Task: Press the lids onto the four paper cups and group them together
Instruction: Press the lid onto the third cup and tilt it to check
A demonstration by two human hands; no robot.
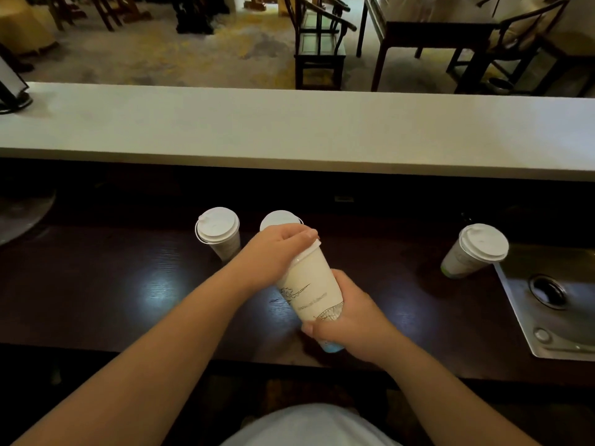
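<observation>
Head view: held cup [310, 284] tilted above the dark counter [96, 284]; right hand [349, 320] fingers wrapped round its base, left hand [273, 249] fingers curled over its lid [314, 247]. Two lidded cups [219, 231] [278, 218] stand side by side just behind the hands. Fourth lidded cup [473, 251] well apart at right, touching the sink [547, 300] edge.

A café or teahouse service bar: raised white counter [289, 123], inset steel sink [553, 304], wooden chairs [318, 37] beyond.
</observation>
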